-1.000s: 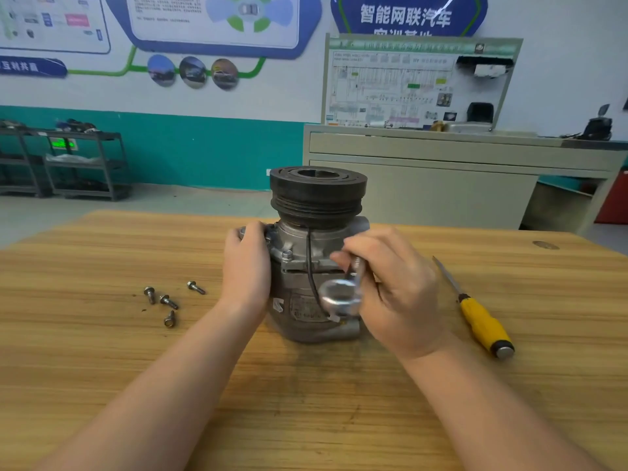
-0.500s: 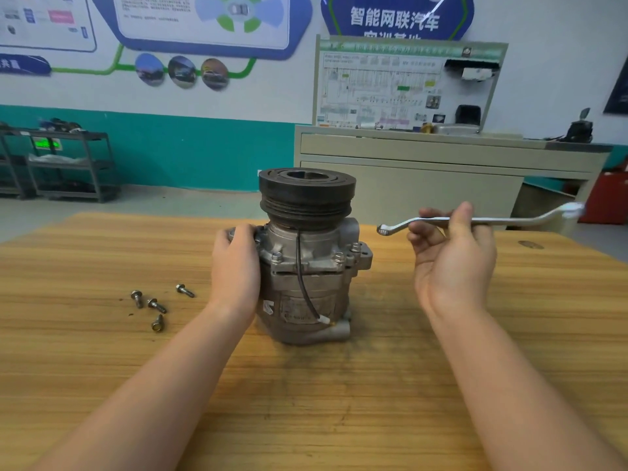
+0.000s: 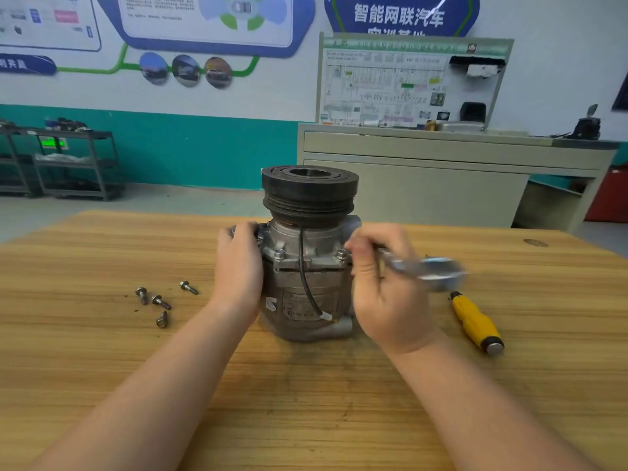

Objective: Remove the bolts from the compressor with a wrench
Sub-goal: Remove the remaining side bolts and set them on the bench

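the compressor [image 3: 307, 266] stood upright on the wooden table [image 3: 306, 402], its dark pulley [image 3: 309, 192] on top and a black wire [image 3: 304, 280] running down its front face. the left hand [image 3: 239, 266] was pressed against the left side of the compressor, fingers curved round the housing just below the pulley. the right hand [image 3: 384, 287] was just to the right of the compressor, its fingers curled round the shaft of the wrench [image 3: 424, 270]. the wrench stuck out to the right, away from the compressor, and its far end was blurred; the end nearest the compressor was hidden by the fingers, so whether it sat on a bolt could not be told. two bolts [image 3: 341, 254] showed on the compressor's front flange, one left of the wire and one at the right corner beside the right hand. four loose bolts [image 3: 159, 300] lay on the table well to the left of the compressor, near one another. a yellow-handled screwdriver [image 3: 475, 322] lay on the table to the right of the compressor, beyond the right hand, its handle pointing toward the near edge. a grey cabinet [image 3: 424, 185] stood on the floor behind the compressor, past the far edge of the table.
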